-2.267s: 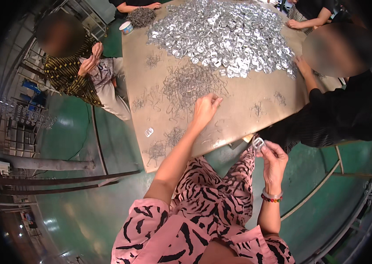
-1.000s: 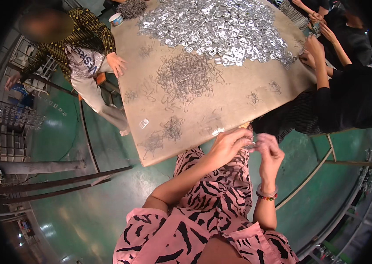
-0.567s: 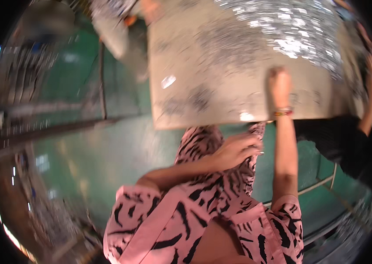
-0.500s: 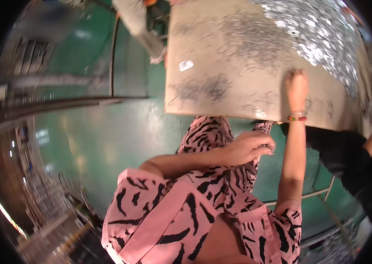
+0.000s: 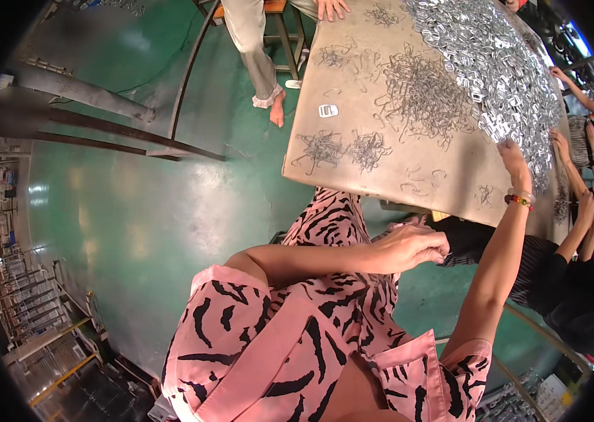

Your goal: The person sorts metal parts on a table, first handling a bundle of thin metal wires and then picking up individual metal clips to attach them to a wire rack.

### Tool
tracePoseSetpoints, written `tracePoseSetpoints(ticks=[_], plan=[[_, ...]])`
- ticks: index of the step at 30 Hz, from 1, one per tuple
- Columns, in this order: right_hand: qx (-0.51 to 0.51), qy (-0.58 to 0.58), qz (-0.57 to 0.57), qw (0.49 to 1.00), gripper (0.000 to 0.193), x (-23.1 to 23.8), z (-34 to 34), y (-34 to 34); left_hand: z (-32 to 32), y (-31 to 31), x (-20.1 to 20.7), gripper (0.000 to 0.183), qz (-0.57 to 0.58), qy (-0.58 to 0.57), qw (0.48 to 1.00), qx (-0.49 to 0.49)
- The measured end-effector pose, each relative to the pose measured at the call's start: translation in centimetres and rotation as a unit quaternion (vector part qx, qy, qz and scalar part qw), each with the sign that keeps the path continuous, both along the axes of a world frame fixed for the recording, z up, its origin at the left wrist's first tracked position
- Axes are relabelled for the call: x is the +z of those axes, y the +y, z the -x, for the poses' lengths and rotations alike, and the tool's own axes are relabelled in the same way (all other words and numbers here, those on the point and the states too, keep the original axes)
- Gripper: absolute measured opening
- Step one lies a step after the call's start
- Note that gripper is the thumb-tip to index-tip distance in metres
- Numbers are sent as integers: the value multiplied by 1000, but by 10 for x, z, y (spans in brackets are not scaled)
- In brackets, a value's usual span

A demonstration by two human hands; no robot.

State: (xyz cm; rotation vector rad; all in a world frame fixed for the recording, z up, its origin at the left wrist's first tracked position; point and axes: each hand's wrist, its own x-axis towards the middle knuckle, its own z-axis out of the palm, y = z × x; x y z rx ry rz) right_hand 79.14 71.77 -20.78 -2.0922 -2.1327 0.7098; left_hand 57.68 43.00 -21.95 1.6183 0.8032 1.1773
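Note:
My right hand [image 5: 515, 159] reaches over the table to the near edge of a big heap of silvery metal buckles [image 5: 483, 63]. Its fingers are pinched together at the heap, and what lies between them is hidden. In front of my lap, off the table's edge, my left hand [image 5: 413, 247] is closed with curled fingers; anything in it is too small to make out. Thin bent wire pieces [image 5: 420, 95] lie in a tangled pile left of the buckles. Smaller wire bunches [image 5: 321, 149] sit near the table's left corner, and a single buckle [image 5: 328, 110] lies flat beyond them.
The brown-topped table [image 5: 381, 169] fills the upper right. A seated person's hand [image 5: 332, 8] rests on its far left edge. Other people's arms [image 5: 575, 169] reach in from the right. Dark metal bars [image 5: 121, 144] stand at left above the green floor [image 5: 163, 211].
My right hand has moved right, from the table's front part to the buckle heap. My left hand stays low and closed, shifted slightly. The view has turned, showing more people at right.

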Motion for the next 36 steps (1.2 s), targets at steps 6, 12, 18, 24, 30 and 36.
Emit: tracePoseSetpoints(ticks=[6,12,18,24,30,36], plan=[[444,76,-100,887,24,-24,170,-109,5,-33,-13,11,-33,24,999,-29],[411,72,-162,894,24,-45,254,-164,11,-45,-14,11,-27,53,997,-48],[268,225,-164,922,28,-36,175,-101,8,-37,-10,13,-36,36,990,-132],[-175,137,-207,953,34,-59,20,-9,-16,-2,-17,12,-63,-11,989,-134],[-234,48,-281,930,31,-99,-9,33,-39,27,-16,15,-61,9,991,-116],[-235,184,-350,888,26,-117,-13,36,-57,42,-25,16,-52,3,990,-128]])
